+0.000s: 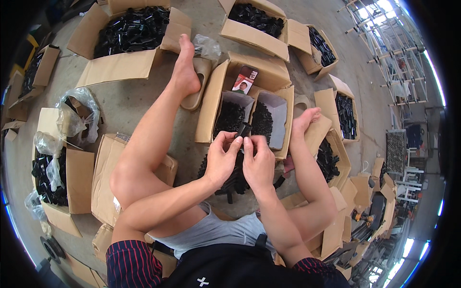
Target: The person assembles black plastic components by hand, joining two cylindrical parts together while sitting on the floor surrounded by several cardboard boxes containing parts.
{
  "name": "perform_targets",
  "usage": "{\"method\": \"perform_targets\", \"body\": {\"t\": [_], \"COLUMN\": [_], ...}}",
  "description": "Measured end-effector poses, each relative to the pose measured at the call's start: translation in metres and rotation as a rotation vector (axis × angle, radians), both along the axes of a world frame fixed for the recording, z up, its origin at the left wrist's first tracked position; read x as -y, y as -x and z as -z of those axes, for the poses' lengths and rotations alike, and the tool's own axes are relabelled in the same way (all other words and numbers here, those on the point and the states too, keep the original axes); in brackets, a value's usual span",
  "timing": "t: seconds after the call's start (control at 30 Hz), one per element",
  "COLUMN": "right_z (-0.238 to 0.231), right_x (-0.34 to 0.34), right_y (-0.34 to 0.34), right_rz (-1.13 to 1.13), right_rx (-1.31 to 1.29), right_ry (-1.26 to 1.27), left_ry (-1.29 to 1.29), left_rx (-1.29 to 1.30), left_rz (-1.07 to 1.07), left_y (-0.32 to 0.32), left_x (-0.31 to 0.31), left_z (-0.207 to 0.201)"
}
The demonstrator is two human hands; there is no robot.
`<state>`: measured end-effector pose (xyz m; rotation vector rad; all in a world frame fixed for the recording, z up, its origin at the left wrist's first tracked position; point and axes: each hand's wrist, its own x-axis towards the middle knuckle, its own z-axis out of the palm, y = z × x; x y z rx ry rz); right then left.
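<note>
A short black plastic tube is held up between both hands in front of my body. My left hand pinches its lower end with thumb and fingers. My right hand grips it from the other side, thumb tip beside the left thumb. Just beyond the hands, an open cardboard box holds a left grey tray and a right grey tray, both with small black pieces inside. More black parts lie below the hands, partly hidden by them.
A phone leans inside the box's far end. Cartons of black tubes stand around me, including a large carton at far left and another carton at the far middle. My legs flank the work area. Metal racks stand far right.
</note>
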<state>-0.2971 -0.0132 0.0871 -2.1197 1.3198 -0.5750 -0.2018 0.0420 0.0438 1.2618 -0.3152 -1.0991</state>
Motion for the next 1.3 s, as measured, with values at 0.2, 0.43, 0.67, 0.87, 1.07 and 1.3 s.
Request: {"method": "perform_targets", "body": {"t": [0.2, 0.43, 0.67, 0.87, 1.07, 1.3], "right_z": [0.003, 0.009, 0.007, 0.015, 0.015, 0.019], "right_x": [0.003, 0.001, 0.001, 0.004, 0.018, 0.019], "right_y": [0.001, 0.0, 0.001, 0.002, 0.023, 0.054], "right_rz": [0.002, -0.036, -0.015, 0.002, 0.015, -0.252], "right_rx": [0.128, 0.055, 0.064, 0.262, 0.635, 0.473], "right_ry": [-0.102, 0.087, -0.018, 0.006, -0.415, -0.773], "left_ry": [0.005, 0.007, 0.006, 0.028, 0.053, -0.07], "left_rx": [0.003, -0.015, 0.005, 0.024, -0.114, -0.536], "left_rz": [-0.02, -0.012, -0.01, -0.015, 0.02, 0.164], "left_y": [0.0, 0.0, 0.001, 0.001, 0.0, -0.009], "left_x": [0.0, 0.0, 0.0, 0.004, 0.008, 0.007], "left_z": [0.0, -0.001, 0.004, 0.001, 0.003, -0.011]}}
